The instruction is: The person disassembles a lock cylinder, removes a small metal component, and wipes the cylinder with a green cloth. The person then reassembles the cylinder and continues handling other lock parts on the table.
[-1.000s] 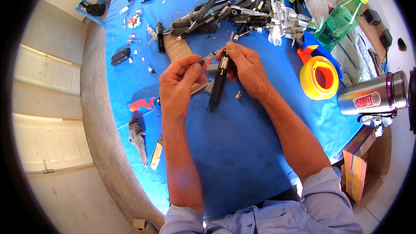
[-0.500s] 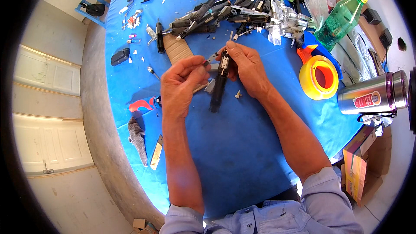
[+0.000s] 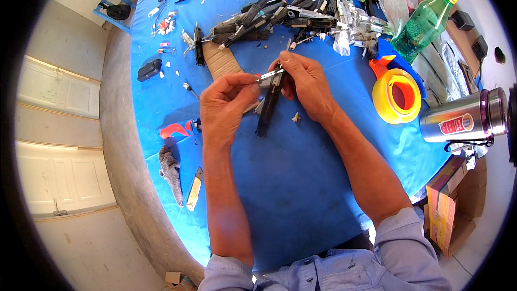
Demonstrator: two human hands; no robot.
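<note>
Over the blue-covered table [image 3: 301,183] my right hand [image 3: 304,81] grips the upper end of a long black tool part [image 3: 267,110] that hangs down and to the left. My left hand [image 3: 226,102] pinches a small silver metal piece [image 3: 269,75] against the top of that black part. A tiny pale scrap [image 3: 294,117] lies on the cloth just below my right hand. Behind both hands sits a heap of black and grey tool parts [image 3: 280,16].
A yellow tape roll on a blue and orange holder [image 3: 396,94], a green plastic bottle [image 3: 423,21] and a steel flask [image 3: 463,121] stand at the right. A ribbed brown block [image 3: 222,59], a red-handled tool [image 3: 177,128], a grey rag [image 3: 171,167] and a small blade [image 3: 194,188] lie left. A cardboard box [image 3: 447,210] sits past the table edge.
My left hand shifted slightly right and its fingertips now pinch the silver piece at the top of the black part. My right hand keeps its grip almost unmoved.
</note>
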